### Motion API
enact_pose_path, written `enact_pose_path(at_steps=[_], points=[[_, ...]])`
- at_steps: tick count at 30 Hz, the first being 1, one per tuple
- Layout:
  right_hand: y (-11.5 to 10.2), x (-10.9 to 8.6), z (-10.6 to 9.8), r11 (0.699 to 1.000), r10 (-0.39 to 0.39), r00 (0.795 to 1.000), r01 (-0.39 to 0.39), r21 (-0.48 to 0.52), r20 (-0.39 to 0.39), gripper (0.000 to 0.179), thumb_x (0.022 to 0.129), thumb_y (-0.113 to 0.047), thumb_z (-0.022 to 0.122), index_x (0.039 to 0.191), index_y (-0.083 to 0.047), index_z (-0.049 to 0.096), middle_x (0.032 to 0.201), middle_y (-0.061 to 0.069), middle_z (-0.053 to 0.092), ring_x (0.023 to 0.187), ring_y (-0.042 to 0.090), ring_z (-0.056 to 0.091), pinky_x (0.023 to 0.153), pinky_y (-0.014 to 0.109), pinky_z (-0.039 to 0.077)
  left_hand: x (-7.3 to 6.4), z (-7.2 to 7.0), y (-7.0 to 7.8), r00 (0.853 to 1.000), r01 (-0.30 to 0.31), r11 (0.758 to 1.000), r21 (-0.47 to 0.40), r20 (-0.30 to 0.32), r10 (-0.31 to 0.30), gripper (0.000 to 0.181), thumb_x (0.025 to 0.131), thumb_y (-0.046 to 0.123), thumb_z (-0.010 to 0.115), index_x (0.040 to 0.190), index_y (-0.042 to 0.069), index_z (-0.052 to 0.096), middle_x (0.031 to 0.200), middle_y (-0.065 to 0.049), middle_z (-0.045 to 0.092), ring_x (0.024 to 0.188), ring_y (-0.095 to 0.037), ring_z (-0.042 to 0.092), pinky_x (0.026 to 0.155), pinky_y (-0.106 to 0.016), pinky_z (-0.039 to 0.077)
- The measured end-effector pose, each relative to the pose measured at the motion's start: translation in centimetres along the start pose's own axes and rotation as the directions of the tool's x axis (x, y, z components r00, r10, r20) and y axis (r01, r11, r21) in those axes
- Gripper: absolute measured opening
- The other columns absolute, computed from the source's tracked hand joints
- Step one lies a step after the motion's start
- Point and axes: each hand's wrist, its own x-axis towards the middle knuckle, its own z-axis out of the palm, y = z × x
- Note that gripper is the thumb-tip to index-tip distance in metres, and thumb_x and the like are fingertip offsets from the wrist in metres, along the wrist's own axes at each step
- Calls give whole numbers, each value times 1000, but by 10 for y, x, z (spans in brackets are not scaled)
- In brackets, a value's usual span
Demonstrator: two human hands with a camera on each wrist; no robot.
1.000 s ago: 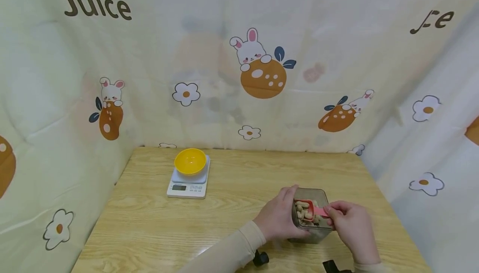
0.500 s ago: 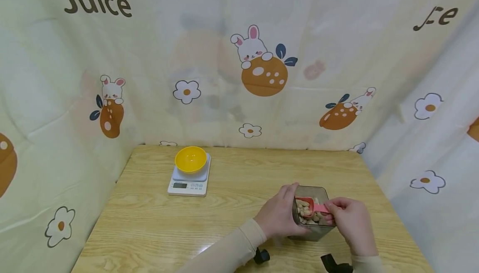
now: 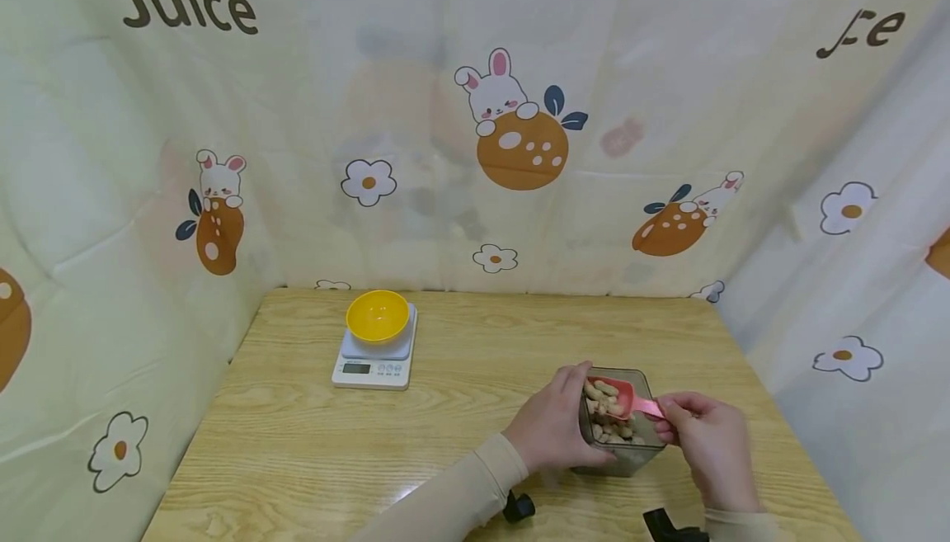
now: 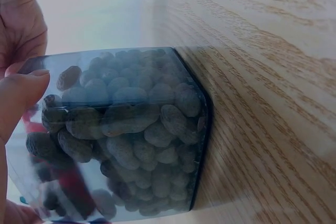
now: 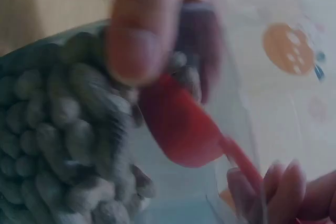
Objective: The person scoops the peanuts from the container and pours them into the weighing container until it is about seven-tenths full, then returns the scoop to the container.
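My left hand [image 3: 555, 425] grips the left side of a clear, dark-tinted square container [image 3: 627, 461], its thumb at the near rim and its fingers at the far side. Unshelled peanuts [image 4: 126, 119] pack the lower part of the container in the left wrist view. A red scoop [image 3: 626, 398] lies inside the mouth, tilted, its bowl loaded with peanuts [image 3: 603, 393]. At the container's right rim, my right hand [image 3: 708, 443] pinches the scoop's pink handle. The right wrist view shows the underside of the scoop [image 5: 184, 129] beside the peanut heap [image 5: 68, 140].
A white kitchen scale [image 3: 373, 369] stands at the back left of the wooden table [image 3: 460, 352], with a yellow bowl [image 3: 378, 318] on its platform. A printed curtain [image 3: 416, 96] surrounds the table's back and sides.
The scoop has risen toward the far side of the container's mouth, showing more of its bowl with peanuts in it. My right hand shifted slightly right; my left hand stayed put.
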Motion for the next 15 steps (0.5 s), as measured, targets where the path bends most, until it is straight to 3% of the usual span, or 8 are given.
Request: enact_pose_path(at_steps=[2, 5, 7, 8, 12, 15], points=[[-2, -4, 8, 985, -99, 995, 98, -141, 2, 24, 106, -9, 67, 116, 11, 75, 76, 5, 76, 62, 9, 70, 57, 25, 60, 0, 0, 0, 1000, 5, 1000, -4, 4, -5, 129, 74, 69, 90, 171, 18, 22, 157, -1, 50, 121, -9, 67, 100, -21, 59], [-7, -10, 18, 901, -237, 971, 232, -366, 33, 17, 103, -13, 72, 105, 2, 81, 77, 8, 78, 60, 13, 66, 50, 26, 52, 0, 0, -1, 1000, 10, 1000, -2, 13, -10, 128, 76, 70, 88, 171, 19, 21, 159, -2, 49, 119, -10, 68, 99, -21, 59], [-10, -12, 22, 877, -260, 963, 265, -402, 68, 17, 103, -13, 71, 103, 1, 81, 77, 9, 78, 60, 14, 65, 49, 27, 49, 0, 0, -1, 1000, 12, 1000, 1, 15, -12, 128, 76, 70, 88, 172, 19, 21, 159, -2, 48, 118, -10, 68, 98, -22, 60], [-11, -12, 22, 884, -247, 966, 256, -392, 73, 17, 104, -13, 71, 104, 1, 80, 77, 9, 78, 60, 15, 66, 50, 27, 51, 0, 0, -1, 1000, 12, 1000, 2, 16, -12, 128, 76, 70, 88, 172, 19, 20, 159, -2, 48, 118, -10, 68, 98, -22, 60], [-11, -8, 16, 960, -127, 989, 143, -240, 81, 23, 107, -10, 64, 112, 9, 77, 78, 9, 78, 63, 14, 73, 56, 26, 61, 1, 1, -2, 1000, 4, 1000, 3, 16, -4, 129, 75, 70, 88, 172, 18, 20, 159, -1, 48, 120, -9, 67, 100, -20, 59], [-8, -3, 6, 989, -48, 995, 59, -137, 84, 28, 109, -8, 59, 120, 14, 72, 79, 4, 77, 64, 11, 73, 61, 26, 64, 0, 2, -3, 1000, -2, 1000, 4, 17, 2, 130, 75, 71, 88, 172, 18, 19, 159, -1, 48, 123, -8, 65, 101, -20, 58]])
